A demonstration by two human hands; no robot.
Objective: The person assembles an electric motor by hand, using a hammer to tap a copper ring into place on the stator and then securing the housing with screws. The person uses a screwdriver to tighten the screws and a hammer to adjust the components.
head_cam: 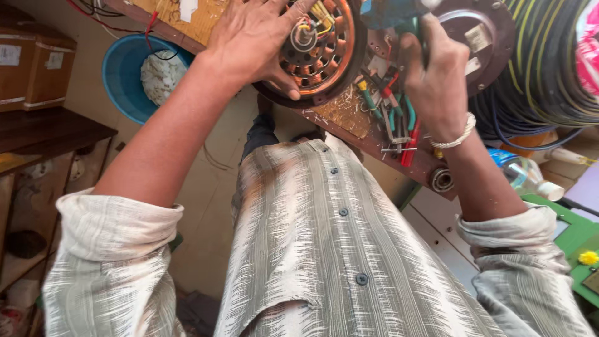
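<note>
My left hand (253, 37) lies spread over a round motor stator (327, 47) with copper windings and coloured wires, which rests on a wooden workbench (349, 112). My right hand (433, 78) is closed around a teal-handled tool (390, 12) just right of the stator; the tool's tip is out of sight. A white band circles my right wrist. Below both arms I see my striped, buttoned shirt.
Pliers and screwdrivers (399, 125) with red and green handles lie on the bench beside a round dark motor cover (480, 37). A coil of cables (549, 68) is at the right, a clear bottle (524, 175) below it. A blue tub (134, 75) and cardboard boxes (34, 65) are left.
</note>
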